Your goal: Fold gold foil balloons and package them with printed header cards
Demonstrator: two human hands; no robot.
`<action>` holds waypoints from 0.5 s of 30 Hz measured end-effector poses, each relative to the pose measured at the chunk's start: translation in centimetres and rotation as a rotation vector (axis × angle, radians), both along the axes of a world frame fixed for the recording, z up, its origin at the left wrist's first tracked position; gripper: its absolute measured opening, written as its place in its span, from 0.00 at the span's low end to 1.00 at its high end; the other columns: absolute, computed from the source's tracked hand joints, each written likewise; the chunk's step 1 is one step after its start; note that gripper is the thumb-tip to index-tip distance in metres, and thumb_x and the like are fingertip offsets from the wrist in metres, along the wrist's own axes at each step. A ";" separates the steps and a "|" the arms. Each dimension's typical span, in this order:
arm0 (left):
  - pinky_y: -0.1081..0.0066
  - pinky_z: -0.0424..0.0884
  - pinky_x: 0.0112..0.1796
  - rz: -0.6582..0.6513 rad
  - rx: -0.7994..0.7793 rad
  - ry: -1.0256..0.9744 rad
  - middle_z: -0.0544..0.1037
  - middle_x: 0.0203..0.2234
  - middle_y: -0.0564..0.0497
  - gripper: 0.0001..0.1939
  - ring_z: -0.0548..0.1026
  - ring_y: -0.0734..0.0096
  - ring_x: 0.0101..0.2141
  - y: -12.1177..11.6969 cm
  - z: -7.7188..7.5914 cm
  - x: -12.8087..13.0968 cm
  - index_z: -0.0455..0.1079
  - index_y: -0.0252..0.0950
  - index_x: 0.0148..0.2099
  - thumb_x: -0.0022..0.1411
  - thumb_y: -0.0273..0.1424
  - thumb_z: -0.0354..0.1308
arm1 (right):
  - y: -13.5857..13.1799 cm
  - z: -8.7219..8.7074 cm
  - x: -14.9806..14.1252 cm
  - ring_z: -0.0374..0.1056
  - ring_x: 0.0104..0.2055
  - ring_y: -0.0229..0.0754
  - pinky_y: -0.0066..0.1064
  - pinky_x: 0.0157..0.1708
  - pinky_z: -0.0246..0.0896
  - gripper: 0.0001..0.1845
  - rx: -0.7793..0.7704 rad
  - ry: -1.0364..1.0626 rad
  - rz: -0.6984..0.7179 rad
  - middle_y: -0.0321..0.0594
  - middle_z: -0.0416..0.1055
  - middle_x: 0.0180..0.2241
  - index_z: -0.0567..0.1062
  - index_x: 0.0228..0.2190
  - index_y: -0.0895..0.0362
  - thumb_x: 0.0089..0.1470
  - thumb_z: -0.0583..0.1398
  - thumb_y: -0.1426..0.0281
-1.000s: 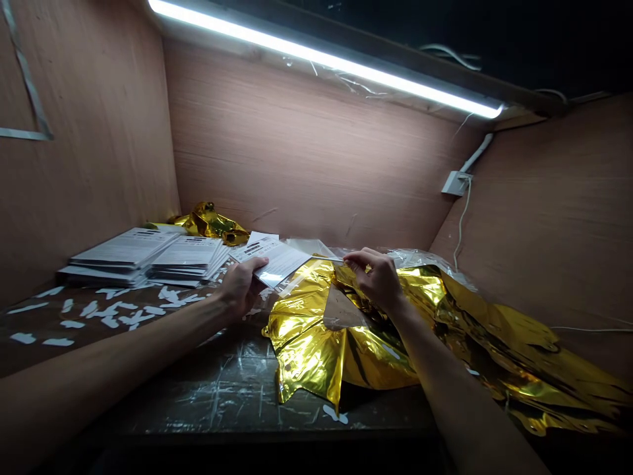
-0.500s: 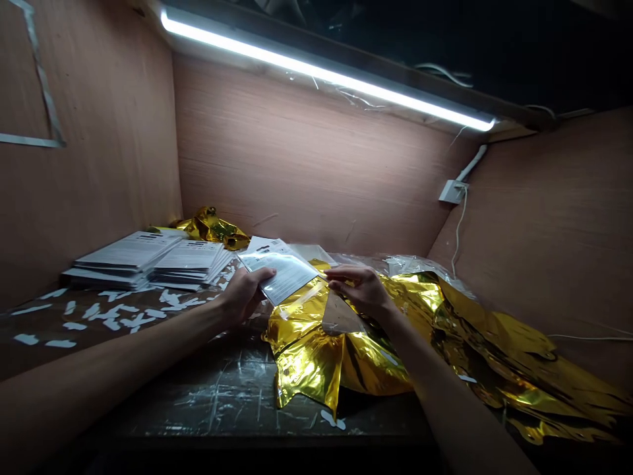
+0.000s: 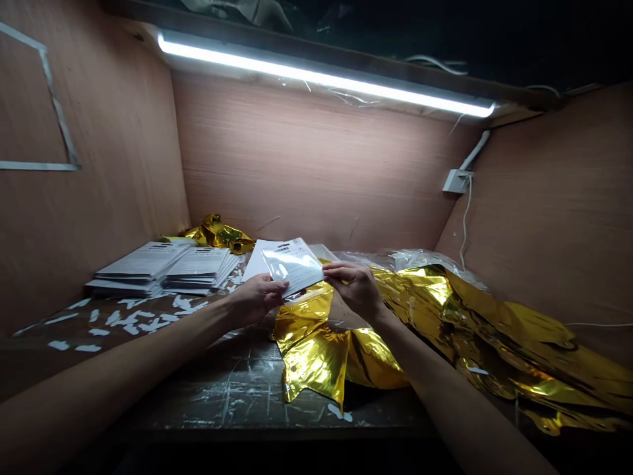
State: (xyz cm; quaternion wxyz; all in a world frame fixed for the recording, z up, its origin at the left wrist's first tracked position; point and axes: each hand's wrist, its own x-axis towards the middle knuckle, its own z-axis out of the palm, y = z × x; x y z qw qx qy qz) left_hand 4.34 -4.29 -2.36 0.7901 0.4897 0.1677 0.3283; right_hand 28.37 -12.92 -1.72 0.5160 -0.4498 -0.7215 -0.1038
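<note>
A white printed card in a glossy clear plastic sleeve (image 3: 297, 267) is held up between both hands, tilted toward me. My left hand (image 3: 260, 297) grips its lower left corner, thumb on top. At the card's right edge, my right hand (image 3: 353, 284) pinches the sleeve between thumb and fingers. Beneath them a gold foil sheet (image 3: 316, 363) with a pointed, star-like outline lies on the dark table (image 3: 222, 396). Another white card (image 3: 254, 260) shows just behind the held one.
Stacks of printed cards (image 3: 143, 260) stand at the left, with white paper scraps (image 3: 131, 320) before them. Crumpled gold foil (image 3: 217, 231) sits behind. More gold foil (image 3: 494, 336) and clear plastic bags (image 3: 420, 258) lie right. Wooden walls (image 3: 297, 171) enclose the table.
The sleeved card has turned and shifted slightly to the right in my hands, its right edge now at the right fingertips. The camera view has moved a little.
</note>
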 end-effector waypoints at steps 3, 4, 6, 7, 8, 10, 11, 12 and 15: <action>0.63 0.82 0.46 -0.004 0.032 0.043 0.81 0.48 0.32 0.13 0.83 0.56 0.44 -0.4 -0.2 0.3 0.76 0.25 0.49 0.61 0.16 0.63 | -0.4 -0.2 -0.8 0.74 0.44 0.47 0.44 0.47 0.70 0.05 0.052 -0.230 -0.005 0.41 0.81 0.40 0.85 0.35 0.51 0.60 0.66 0.69; 0.61 0.82 0.45 -0.006 0.044 0.051 0.80 0.48 0.32 0.14 0.83 0.55 0.44 -0.5 -0.3 0.4 0.76 0.26 0.50 0.62 0.17 0.63 | -0.4 -0.3 -1.3 0.72 0.44 0.47 0.43 0.47 0.69 0.05 0.047 -0.300 0.023 0.41 0.81 0.40 0.85 0.35 0.50 0.61 0.66 0.69; 0.62 0.84 0.40 0.001 0.069 0.072 0.81 0.46 0.34 0.12 0.84 0.56 0.39 -0.7 -0.5 0.6 0.76 0.27 0.49 0.62 0.19 0.64 | -0.5 -0.7 -2.5 0.70 0.42 0.45 0.41 0.46 0.67 0.06 -0.007 -0.407 0.109 0.41 0.80 0.38 0.84 0.37 0.49 0.62 0.64 0.68; 0.64 0.84 0.37 0.010 0.080 0.078 0.82 0.43 0.35 0.11 0.84 0.59 0.36 -0.8 -0.7 0.7 0.77 0.28 0.48 0.62 0.19 0.64 | -0.5 -0.9 -3.0 0.69 0.42 0.45 0.39 0.45 0.67 0.07 -0.045 -0.439 0.150 0.40 0.79 0.38 0.84 0.37 0.49 0.63 0.64 0.69; 0.66 0.84 0.35 0.014 0.084 0.080 0.82 0.41 0.36 0.10 0.84 0.60 0.34 -0.8 -0.8 0.8 0.77 0.28 0.46 0.62 0.19 0.64 | -0.5 -1.0 -3.6 0.69 0.42 0.44 0.38 0.45 0.66 0.07 -0.081 -0.460 0.180 0.40 0.79 0.38 0.84 0.37 0.49 0.64 0.63 0.69; 0.67 0.83 0.33 0.008 0.071 0.084 0.83 0.38 0.37 0.08 0.83 0.62 0.32 -0.8 -1.1 0.9 0.77 0.28 0.45 0.62 0.19 0.64 | -0.5 -1.2 -4.2 0.68 0.42 0.44 0.37 0.44 0.65 0.07 -0.131 -0.467 0.205 0.41 0.78 0.38 0.83 0.36 0.50 0.64 0.63 0.68; 0.67 0.83 0.33 0.004 0.054 0.084 0.83 0.37 0.37 0.08 0.83 0.61 0.31 -0.9 -1.1 0.9 0.78 0.28 0.44 0.62 0.19 0.64 | -0.5 -1.3 -4.4 0.68 0.42 0.44 0.36 0.43 0.65 0.06 -0.148 -0.464 0.208 0.41 0.78 0.38 0.83 0.36 0.51 0.64 0.63 0.68; 0.67 0.83 0.32 0.002 0.036 0.083 0.83 0.35 0.37 0.07 0.83 0.61 0.31 -0.9 -1.2 1.0 0.78 0.29 0.43 0.62 0.18 0.64 | -0.5 -1.3 -4.5 0.68 0.41 0.44 0.36 0.43 0.65 0.06 -0.159 -0.463 0.211 0.42 0.77 0.38 0.82 0.36 0.52 0.64 0.63 0.68; 0.68 0.83 0.31 0.014 -0.007 0.072 0.83 0.34 0.37 0.06 0.83 0.61 0.30 -1.1 -1.3 1.1 0.78 0.27 0.42 0.62 0.17 0.63 | -0.7 -1.4 -4.9 0.68 0.41 0.44 0.36 0.43 0.65 0.06 -0.179 -0.489 0.196 0.42 0.77 0.37 0.80 0.35 0.54 0.65 0.62 0.70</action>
